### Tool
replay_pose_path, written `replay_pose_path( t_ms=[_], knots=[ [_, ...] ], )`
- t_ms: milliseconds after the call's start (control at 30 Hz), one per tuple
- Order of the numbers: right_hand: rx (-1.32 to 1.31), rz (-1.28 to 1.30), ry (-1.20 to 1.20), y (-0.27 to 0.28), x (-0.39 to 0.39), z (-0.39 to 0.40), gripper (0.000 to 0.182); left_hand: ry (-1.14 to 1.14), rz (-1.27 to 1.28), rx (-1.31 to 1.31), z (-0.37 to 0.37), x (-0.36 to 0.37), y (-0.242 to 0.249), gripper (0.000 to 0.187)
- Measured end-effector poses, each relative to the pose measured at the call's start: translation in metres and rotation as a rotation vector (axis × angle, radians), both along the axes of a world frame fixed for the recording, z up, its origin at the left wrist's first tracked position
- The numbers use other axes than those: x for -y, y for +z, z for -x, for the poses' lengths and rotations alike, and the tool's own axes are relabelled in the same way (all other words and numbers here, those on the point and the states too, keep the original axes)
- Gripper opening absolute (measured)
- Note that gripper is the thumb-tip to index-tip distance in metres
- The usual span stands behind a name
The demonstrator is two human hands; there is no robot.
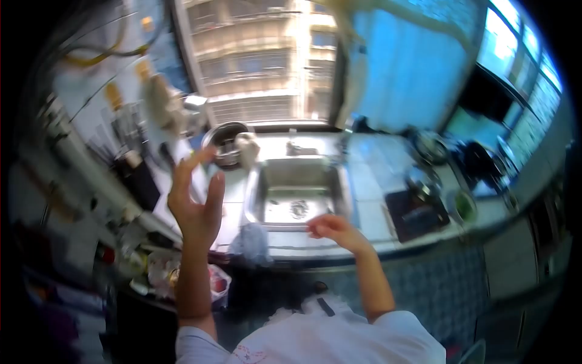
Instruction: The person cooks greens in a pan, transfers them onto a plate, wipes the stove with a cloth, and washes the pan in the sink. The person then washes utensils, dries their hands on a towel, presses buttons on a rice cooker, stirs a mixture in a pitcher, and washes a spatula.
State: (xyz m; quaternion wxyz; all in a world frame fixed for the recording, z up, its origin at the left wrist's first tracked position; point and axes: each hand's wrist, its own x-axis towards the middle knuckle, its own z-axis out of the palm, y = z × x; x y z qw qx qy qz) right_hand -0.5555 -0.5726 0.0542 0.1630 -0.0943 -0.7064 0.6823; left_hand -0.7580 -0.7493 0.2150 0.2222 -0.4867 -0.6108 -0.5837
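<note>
My left hand (195, 203) is raised over the left part of the counter, its thumb and fingers apart and nothing in them. Just beyond its fingertips, a dark round pot (227, 136) stands by the window, with a pale cloth (247, 150) at its right side. My right hand (336, 231) hovers at the front edge of the steel sink (257, 200), fingers loosely bent; I see nothing held there. Between both hands, a grey-blue cloth (251, 244) drapes over the counter's front edge. A faucet (297, 145) stands behind the sink.
Knives stand in a dark holder (136, 179) at the left wall. On the right counter are a dark board (417, 217), a metal pot (423, 182), a green-filled bowl (464, 206) and a stove (485, 170). A plastic bag (219, 285) lies below left.
</note>
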Motion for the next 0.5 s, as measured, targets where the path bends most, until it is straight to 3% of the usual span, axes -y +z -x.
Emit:
replay_pose_path(
  t_ms=[67,100,133,167,200,233,267,300,367,433,500],
  knots=[
    [-0.095,0.405,-0.001,-0.02,0.001,-0.017,0.023,-0.357,0.066,0.507,0.001,-0.047,-0.08,0.01],
    [-0.142,0.568,0.011,-0.056,-0.006,-0.022,0.023,-0.267,0.149,0.31,-0.006,-0.072,-0.127,0.007],
    [0.224,0.003,-0.09,-0.097,-0.006,-0.024,0.023,-0.212,0.345,0.305,-0.023,-0.083,-0.164,0.006],
    [0.6,-0.565,-0.178,-0.132,-0.002,-0.034,0.024,-0.061,0.547,0.03,-0.036,-0.089,-0.208,0.009],
    [0.73,-1.024,-0.177,-0.149,0.009,-0.059,0.024,-0.116,0.696,0.043,-0.046,-0.091,-0.259,0.011],
    [0.863,-1.475,-0.151,-0.168,0.025,-0.088,0.024,-0.242,0.607,0.007,-0.06,-0.086,-0.303,0.014],
    [0.792,-1.093,-0.243,-0.196,0.036,-0.113,0.024,-0.23,0.783,0.065,-0.087,-0.071,-0.312,0.017],
    [0.691,-0.722,-0.327,-0.215,0.042,-0.141,0.025,-0.3,0.806,0.184,-0.106,-0.059,-0.335,0.018],
    [0.964,-0.475,-0.369,-0.227,0.061,-0.206,0.029,-0.405,0.95,0.422,-0.142,-0.035,-0.375,0.021],
    [1.225,-0.391,-0.522,-0.255,0.086,-0.277,0.032,-0.458,1.089,0.522,-0.175,-0.011,-0.407,0.025],
    [1.214,-0.396,-0.748,-0.272,0.12,-0.341,0.042,-0.4,1.224,0.464,-0.205,0.009,-0.438,0.032]
  ],
)
